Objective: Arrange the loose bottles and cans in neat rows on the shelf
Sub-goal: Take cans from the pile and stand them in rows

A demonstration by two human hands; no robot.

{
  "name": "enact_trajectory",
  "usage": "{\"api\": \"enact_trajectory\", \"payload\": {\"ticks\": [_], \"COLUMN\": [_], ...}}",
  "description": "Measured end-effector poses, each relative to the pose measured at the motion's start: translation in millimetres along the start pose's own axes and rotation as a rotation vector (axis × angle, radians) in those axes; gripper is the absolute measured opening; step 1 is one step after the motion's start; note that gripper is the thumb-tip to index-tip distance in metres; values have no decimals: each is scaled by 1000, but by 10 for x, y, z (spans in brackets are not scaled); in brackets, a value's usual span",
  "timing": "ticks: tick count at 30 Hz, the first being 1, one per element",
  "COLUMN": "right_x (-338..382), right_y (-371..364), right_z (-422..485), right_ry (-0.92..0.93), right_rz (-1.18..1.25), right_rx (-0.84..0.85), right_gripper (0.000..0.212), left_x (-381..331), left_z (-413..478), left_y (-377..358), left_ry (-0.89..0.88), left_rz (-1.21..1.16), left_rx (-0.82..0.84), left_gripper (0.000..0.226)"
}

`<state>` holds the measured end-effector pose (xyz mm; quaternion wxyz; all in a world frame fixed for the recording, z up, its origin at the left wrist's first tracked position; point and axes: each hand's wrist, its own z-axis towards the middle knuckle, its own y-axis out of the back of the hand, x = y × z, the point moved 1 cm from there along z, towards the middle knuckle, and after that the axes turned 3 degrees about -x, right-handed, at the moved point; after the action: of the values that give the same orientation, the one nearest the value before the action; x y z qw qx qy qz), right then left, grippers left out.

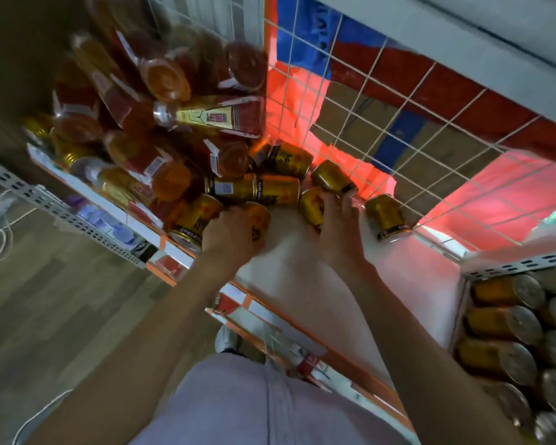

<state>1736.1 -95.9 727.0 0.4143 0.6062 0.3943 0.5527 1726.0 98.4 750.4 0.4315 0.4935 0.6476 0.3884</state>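
Cans (254, 188) in gold lie loose on the white shelf (302, 281), and we have the fingers of our left hand (235, 232) curled round one gold can (259, 220), grasping it near the shelf's front edge. Just to its left another can (191, 223) lies tilted with its end over that edge. Our right hand (337, 226) lies on top of a second gold can (311, 205) farther in, fingers stretched forward over it; the blur keeps us from telling whether they clasp it or merely rest there. Beyond those fingertips a further can (333, 176) lies on its side, and one more can (387, 218) lies apart to the right, near the wire grid (408, 91) at the back of the shelf. To the left, the bottles (206, 118) of amber drink with red labels lie heaped on their sides, several with their bases towards us, the pile touching the nearest cans. On the far right, a neighbouring shelf holds packed cans (501, 326) in close rows. Below us we see a pale shirt (254, 406) and wooden floor (45, 300).
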Motion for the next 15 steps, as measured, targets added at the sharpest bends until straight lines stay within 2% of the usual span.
{"api": "enact_trajectory", "payload": {"ticks": [3, 5, 7, 8, 9, 13, 15], "right_x": [-106, -193, -251, -257, -242, -79, -15], "right_y": [50, 73, 55, 23, -8, -143, -168], "right_z": [-381, -657, -800, -834, -858, -942, -994], "right_ry": [-117, -214, -323, -361, -387, -438, -456], "right_rz": [18, -31, -59, -32, 11, 141, 171], "right_rx": [50, 210, 425, 476, 473, 247, 190], "right_gripper": [86, 92, 90, 89, 87, 71, 66], "left_x": [81, 72, 13, -21, -46, -33, 6], "left_z": [-154, -274, -335, -342, -338, -266, -220], "left_y": [-66, -140, -203, -211, -205, -175, -173], "left_ry": [-49, -113, -183, -211, -236, -333, -348], "left_rz": [-140, -150, -121, -107, -92, -31, -63], "left_rx": [144, 224, 262, 266, 262, 231, 248], "left_gripper": [58, 61, 66, 66, 65, 62, 60]}}
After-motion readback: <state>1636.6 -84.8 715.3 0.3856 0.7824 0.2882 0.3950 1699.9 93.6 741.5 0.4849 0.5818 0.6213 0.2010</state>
